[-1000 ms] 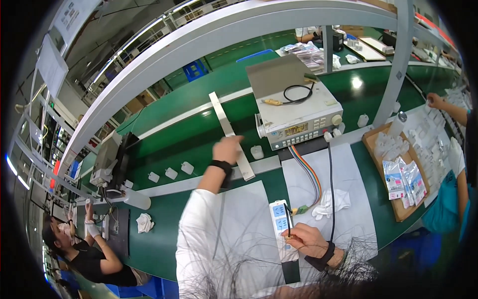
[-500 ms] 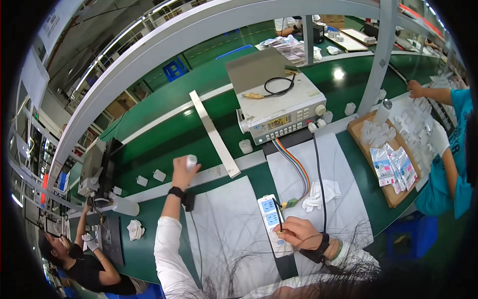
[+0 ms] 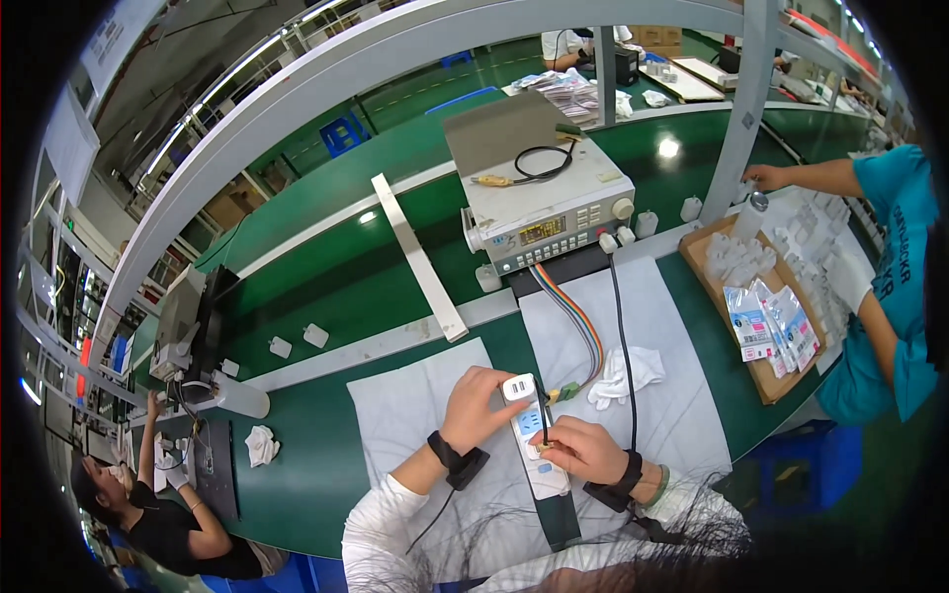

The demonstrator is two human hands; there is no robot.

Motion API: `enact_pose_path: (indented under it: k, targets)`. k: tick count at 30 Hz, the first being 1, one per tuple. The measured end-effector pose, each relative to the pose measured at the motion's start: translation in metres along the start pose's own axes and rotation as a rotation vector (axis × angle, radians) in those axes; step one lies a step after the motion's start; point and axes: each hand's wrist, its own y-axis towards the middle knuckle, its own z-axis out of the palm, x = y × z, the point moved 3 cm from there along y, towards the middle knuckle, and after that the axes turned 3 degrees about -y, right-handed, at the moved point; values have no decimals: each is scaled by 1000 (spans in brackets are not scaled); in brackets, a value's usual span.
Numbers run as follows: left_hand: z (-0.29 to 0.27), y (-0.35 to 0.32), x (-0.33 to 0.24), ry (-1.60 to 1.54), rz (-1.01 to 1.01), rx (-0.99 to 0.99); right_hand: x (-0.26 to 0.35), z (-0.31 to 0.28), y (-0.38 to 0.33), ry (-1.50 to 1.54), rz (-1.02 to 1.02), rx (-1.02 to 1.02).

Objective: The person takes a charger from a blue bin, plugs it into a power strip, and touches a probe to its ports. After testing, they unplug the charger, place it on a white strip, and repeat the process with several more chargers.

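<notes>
My left hand (image 3: 476, 410) grips a white charger block (image 3: 518, 386) with two USB ports showing on its top face. It holds the block at the far end of a white power strip (image 3: 550, 482) with blue sockets; whether the block is plugged in cannot be told. My right hand (image 3: 585, 453) is closed over the near half of the strip. Its fingers pinch the end of a black cable (image 3: 543, 405), the tip partly hidden. A green connector (image 3: 564, 392) on rainbow ribbon wires (image 3: 573, 314) lies beside the strip. Both wrists wear black bands.
A grey bench instrument (image 3: 554, 188) stands behind the strip. White chargers (image 3: 315, 336) sit along the green belt (image 3: 395, 306). White gloves (image 3: 629, 376) lie on the white mat (image 3: 682, 435). A cardboard tray (image 3: 776, 383) of packets stands right. Co-workers sit on both sides.
My left hand has come from the belt at the back left to the power strip, bringing the white charger. My right hand stays at the strip with the cable end.
</notes>
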Motion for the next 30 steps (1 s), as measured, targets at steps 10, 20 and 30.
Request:
enact_pose_path:
  k: [10, 20, 30]
  targets:
    - [1, -9, -14, 195, 53, -54, 0, 3, 0, -20, 46, 18]
    - [28, -52, -23, -200, 47, 286, 12, -7, 6, -91, -201, -135]
    - [35, -56, -21, -209, 29, 303, -10, -8, 66, -118, -7, -251]
